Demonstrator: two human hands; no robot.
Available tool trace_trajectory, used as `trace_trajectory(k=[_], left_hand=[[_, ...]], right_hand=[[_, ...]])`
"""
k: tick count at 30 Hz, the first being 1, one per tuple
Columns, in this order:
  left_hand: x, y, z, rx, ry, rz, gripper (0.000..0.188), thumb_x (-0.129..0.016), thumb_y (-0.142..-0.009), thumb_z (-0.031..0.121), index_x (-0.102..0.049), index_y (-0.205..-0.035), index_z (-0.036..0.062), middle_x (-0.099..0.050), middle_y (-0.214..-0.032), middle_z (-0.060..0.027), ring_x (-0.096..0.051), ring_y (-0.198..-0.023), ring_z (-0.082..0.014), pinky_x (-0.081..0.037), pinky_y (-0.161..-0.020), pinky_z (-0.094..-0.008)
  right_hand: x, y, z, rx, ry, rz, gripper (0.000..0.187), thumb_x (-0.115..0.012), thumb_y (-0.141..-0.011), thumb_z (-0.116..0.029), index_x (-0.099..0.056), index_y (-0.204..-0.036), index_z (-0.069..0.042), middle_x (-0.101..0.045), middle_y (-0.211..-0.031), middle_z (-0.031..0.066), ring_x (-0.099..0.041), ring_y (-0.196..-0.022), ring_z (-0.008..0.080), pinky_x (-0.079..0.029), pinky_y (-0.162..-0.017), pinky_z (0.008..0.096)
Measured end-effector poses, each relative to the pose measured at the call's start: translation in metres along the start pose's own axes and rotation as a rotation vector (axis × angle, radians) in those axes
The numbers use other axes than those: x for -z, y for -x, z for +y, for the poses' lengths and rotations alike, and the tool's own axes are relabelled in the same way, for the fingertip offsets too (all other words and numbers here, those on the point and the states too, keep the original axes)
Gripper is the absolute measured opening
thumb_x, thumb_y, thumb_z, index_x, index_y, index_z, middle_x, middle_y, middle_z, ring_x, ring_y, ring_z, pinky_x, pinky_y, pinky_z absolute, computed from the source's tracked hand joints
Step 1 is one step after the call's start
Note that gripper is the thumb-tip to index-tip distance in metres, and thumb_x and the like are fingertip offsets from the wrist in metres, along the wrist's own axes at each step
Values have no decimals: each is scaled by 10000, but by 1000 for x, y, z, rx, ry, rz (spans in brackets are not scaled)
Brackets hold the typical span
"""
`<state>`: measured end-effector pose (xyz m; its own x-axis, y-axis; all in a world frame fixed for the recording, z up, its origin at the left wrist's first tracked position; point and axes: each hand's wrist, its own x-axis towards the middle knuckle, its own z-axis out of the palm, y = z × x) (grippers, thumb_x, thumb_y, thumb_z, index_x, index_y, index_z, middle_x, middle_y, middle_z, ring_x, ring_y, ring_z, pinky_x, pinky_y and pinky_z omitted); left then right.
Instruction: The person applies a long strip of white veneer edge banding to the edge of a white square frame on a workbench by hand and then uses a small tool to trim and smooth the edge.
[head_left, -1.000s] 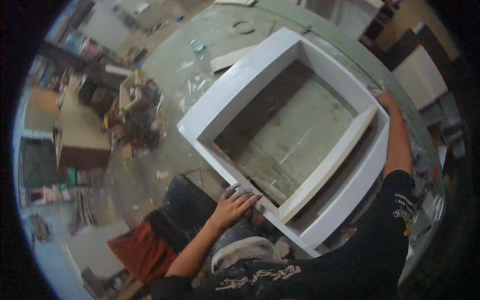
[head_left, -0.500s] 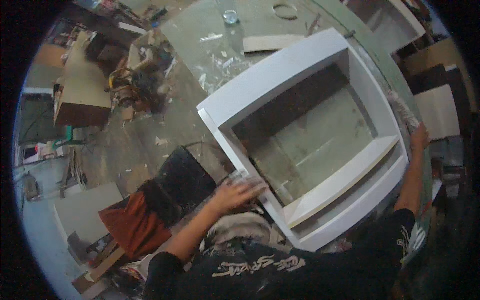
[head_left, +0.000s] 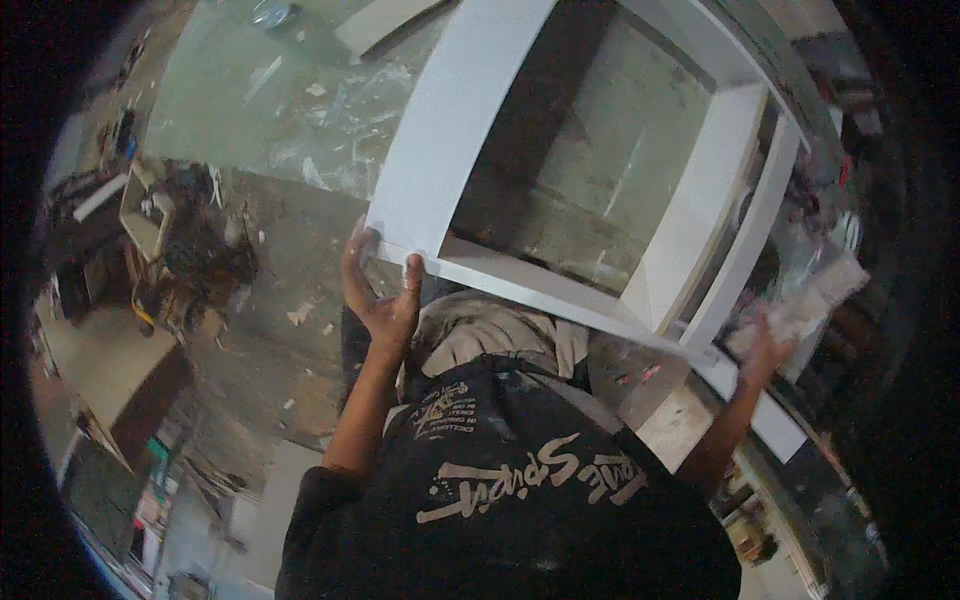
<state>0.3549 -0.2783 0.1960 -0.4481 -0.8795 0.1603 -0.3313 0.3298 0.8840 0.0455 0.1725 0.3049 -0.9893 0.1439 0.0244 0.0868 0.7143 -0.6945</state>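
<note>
A white box-like frame (head_left: 440, 130) of joined boards, with a crosspiece (head_left: 700, 200) near its right end, lies tilted across the table in front of me. My left hand (head_left: 380, 305) grips its near left corner, the thumb on the narrow edge and the fingers round the outer side. White dust or paint marks the fingertips. By the near right corner is my right hand (head_left: 762, 355), smeared by motion. A pale, rag-like piece (head_left: 825, 300) shows against its fingers; whether they hold it, I cannot tell.
The greenish tabletop (head_left: 230, 110) bears white smears, a pale curved board (head_left: 390, 22) and a clear glass-like item (head_left: 272, 14). A white strip (head_left: 778, 425) juts out by my right arm. A brown-sided box (head_left: 115, 375) and a heap of tools and scraps (head_left: 190, 250) lie left.
The frame appears turned anticlockwise and nearer to me, while my view has shifted too. My left hand has gone from the side's middle to the corner; the right hand has come nearer.
</note>
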Motion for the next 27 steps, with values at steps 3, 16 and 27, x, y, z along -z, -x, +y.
trace_trajectory(k=[3, 16, 27], left_hand=[[12, 6, -10, 22, 31, -7, 471, -735, -831, 90, -512, -1224, -41, -605, -1186, -192, -561, -1132, -308, -423, -991, -420], [51, -51, -7, -644, -584, -422, 425, -714, -817, 154, -623, -1233, 166, -599, -1248, -105, -536, -1131, -354, -368, -1025, -460], [47, -102, -18, -820, -254, -771, 350, -767, -743, 96, -633, -1065, 69, -613, -1024, -115, -546, -962, -345, -423, -866, -444]], right_hand=[[-67, 145, -23, -109, -295, -150, 699, -661, -881, -78, -261, -1453, -50, -521, -1257, 135, -582, -1029, 207, -549, -805, 386], [-158, 279, -117, -59, -359, -478, 624, -534, -963, -119, -236, -1502, -24, -578, -1242, 212, -643, -920, 229, -515, -798, 340], [-259, 363, -184, 275, -148, -308, 509, -637, -876, -211, -496, -1321, -7, -654, -1043, 237, -639, -915, 425, -514, -788, 470]])
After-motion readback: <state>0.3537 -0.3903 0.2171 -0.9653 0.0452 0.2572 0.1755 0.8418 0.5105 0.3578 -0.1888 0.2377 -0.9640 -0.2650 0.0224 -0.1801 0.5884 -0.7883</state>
